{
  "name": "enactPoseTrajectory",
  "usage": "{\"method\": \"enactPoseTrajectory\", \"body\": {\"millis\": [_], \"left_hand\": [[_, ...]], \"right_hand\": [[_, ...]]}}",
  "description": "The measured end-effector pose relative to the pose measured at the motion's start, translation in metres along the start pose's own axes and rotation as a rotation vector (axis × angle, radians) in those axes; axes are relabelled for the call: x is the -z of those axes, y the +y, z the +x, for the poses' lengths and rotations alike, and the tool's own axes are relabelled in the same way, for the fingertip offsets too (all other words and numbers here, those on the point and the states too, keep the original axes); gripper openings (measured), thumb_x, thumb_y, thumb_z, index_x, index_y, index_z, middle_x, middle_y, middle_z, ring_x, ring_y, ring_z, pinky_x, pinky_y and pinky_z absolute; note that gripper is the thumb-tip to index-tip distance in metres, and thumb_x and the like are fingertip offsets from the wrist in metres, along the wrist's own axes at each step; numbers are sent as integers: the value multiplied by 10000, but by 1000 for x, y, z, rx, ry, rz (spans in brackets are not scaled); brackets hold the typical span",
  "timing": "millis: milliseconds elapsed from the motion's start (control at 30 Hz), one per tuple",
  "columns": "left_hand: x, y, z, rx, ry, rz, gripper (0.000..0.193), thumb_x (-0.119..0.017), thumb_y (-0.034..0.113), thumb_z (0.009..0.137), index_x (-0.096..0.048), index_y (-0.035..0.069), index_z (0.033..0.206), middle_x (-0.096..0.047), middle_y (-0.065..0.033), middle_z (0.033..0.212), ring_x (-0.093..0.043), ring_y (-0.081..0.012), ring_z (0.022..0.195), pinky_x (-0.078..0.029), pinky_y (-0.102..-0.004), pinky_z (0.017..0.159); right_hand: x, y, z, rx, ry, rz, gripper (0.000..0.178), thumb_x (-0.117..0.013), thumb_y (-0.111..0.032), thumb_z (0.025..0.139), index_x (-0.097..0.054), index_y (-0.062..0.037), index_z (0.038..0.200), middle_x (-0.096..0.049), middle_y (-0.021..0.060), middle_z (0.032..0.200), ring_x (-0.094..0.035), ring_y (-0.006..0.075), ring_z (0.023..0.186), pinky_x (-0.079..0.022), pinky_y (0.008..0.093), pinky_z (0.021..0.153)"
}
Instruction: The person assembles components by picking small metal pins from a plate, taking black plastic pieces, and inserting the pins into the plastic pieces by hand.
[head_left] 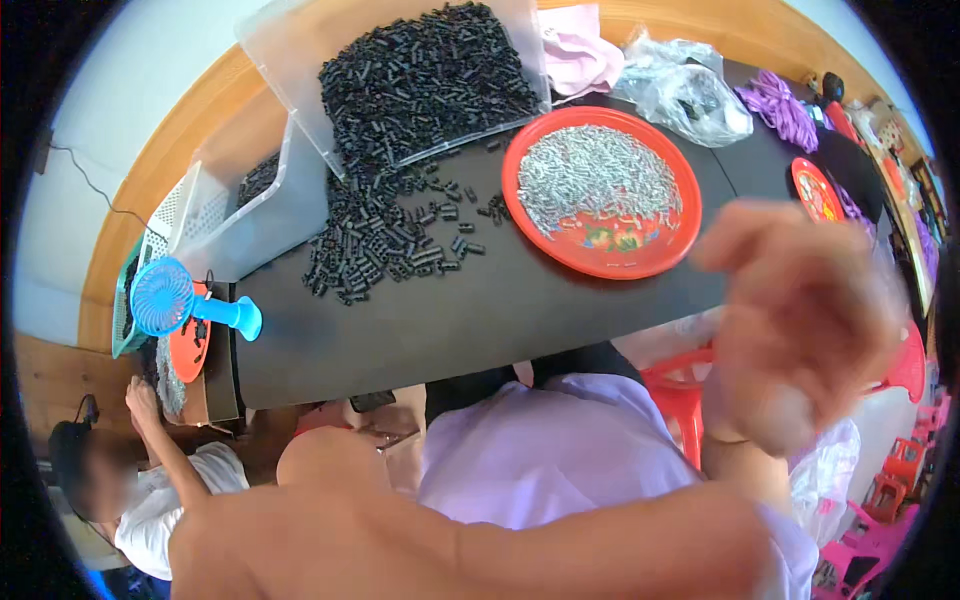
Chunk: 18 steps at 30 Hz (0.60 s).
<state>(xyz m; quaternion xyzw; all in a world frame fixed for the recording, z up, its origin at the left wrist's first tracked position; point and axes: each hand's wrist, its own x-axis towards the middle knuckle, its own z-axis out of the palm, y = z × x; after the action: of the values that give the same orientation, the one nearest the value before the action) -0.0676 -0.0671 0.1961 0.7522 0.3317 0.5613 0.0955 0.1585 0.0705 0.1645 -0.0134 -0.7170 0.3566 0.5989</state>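
Note:
My right hand (800,320) is raised close to the camera at the right, blurred by motion, its fingers apparently curled. What it holds, if anything, I cannot make out. Across the bottom, my left arm reaches rightward, and my left hand (715,535) is smeared at its far end with no fingers distinct. Nearest the right hand is a red round tray (620,262) heaped with small silvery metal pieces (590,170). To the tray's left, small black tubular plastic parts (385,235) spill over the dark table (480,310) from a tipped clear plastic bin (290,75).
A second clear bin (270,235) and a blue fan (165,297) stand at left, near a co-worker (180,490) reaching to an orange tray (187,350). Pink cloth (580,50), plastic bags (690,95) and purple cord (782,110) lie along the back. A red stool (680,400) is at right.

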Motion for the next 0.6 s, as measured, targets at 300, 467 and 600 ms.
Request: {"method": "enactPoseTrajectory", "body": {"millis": [300,467,600], "left_hand": [[-1,15,-15,41,39,-22,327,-624,335,839,-616,22,936,-637,-175,835,-574,-255,681,-474,-327,610],[1,14,-10,-29,65,-40,329,-623,333,839,-616,26,958,-637,-175,844,-576,-260,687,-478,-331,616],[16,3,7,-182,85,3,331,-621,331,839,-617,29,976,-638,-175,852,-578,-263,693,-481,-335,622]], "right_hand": [[56,8,5,127,-20,112,355,-644,-191,706,-600,52,962,-569,142,863,-574,294,750,-466,371,649],[97,-5,20,212,-54,40,345,-640,-173,713,-603,53,971,-577,144,877,-577,288,762,-466,363,659],[34,-3,56,394,-84,-8,337,-636,-158,718,-605,53,978,-583,146,888,-580,284,772,-466,356,668]]}}
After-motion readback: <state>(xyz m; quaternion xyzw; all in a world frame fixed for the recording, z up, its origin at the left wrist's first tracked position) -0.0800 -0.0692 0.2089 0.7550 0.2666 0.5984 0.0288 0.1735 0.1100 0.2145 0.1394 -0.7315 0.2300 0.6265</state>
